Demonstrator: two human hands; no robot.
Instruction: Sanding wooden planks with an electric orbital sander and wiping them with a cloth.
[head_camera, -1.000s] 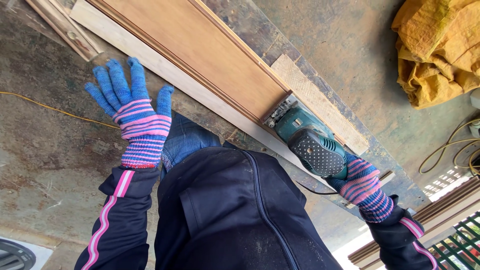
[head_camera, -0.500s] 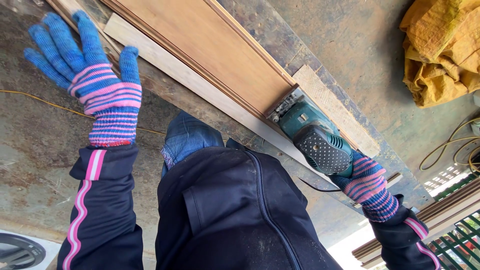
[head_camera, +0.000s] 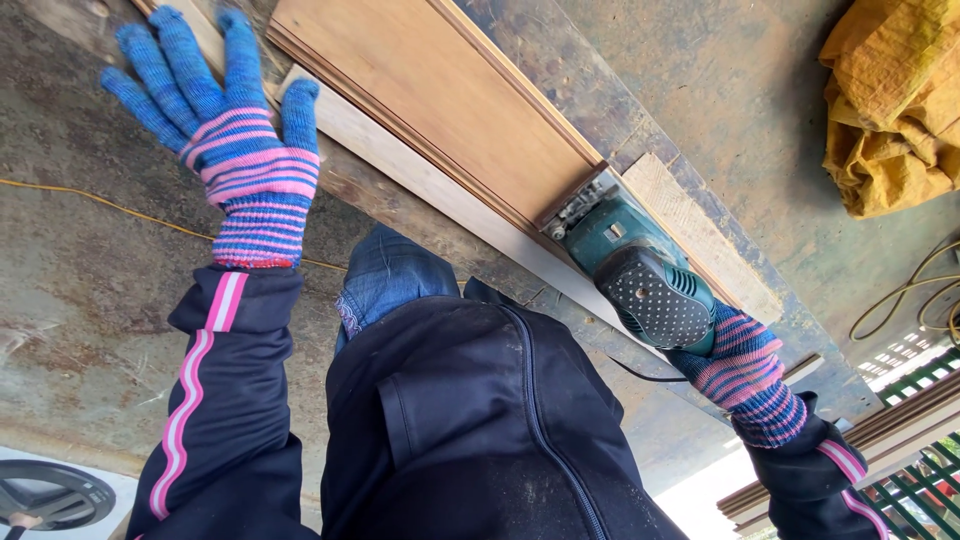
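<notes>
Teal-bodied power saw (head_camera: 635, 270), clenched in your striped-gloved right hand (head_camera: 738, 368), sits at the brown wooden panel's (head_camera: 435, 105) end, while your left hand (head_camera: 225, 140) (fingers spread, holding nothing) hovers nearby; unsteadied, the panel could shift.

left hand (head_camera: 225, 130): gloved, flat, fingers spread, arm stretched to the far left | right hand (head_camera: 738, 362): gloved, fingers apparently curled tight, mostly hidden, arm bent at the near right | both sleeves dark with pink stripes
</notes>
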